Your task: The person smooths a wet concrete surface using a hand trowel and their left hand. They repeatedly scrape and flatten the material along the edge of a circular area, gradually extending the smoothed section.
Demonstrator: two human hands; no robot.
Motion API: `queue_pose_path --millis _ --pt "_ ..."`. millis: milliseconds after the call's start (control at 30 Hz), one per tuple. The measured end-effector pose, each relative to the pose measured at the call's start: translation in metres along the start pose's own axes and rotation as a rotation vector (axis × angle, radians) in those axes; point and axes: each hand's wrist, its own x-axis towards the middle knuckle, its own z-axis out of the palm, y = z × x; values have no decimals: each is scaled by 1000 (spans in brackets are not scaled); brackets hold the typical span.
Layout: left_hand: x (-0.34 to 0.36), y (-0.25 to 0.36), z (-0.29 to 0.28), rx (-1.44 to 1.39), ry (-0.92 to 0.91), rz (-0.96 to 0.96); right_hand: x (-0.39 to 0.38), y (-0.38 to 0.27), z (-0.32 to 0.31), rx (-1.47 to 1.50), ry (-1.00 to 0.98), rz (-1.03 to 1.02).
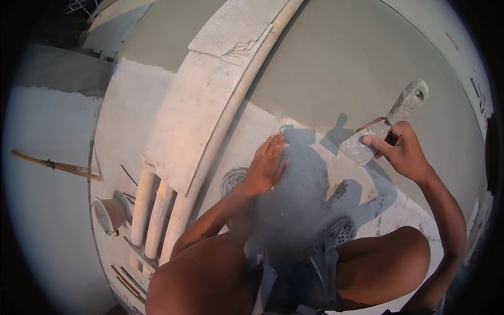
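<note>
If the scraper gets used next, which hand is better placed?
Probably the right hand: it holds the scraper, thumb against the blade. The left hand shows no tool in its grip.

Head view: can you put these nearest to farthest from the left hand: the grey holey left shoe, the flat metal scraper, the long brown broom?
1. Grey left shoe: just left of the left hand.
2. Metal scraper: off to the right, in the right hand.
3. Brown broom: far left.
</note>
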Motion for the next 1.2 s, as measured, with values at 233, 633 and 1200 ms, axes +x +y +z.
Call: queue_pose_path --millis 233,633,1200 --pt "-42 22 62 -202 -535 588 61 -23 37 47 -77 99" --pt "-48 -27 1 -689 -39 271 121 44 205 168 -102 50" --pt "-6 -49 0 -313 187 -114 98 15 286 781 967 465"
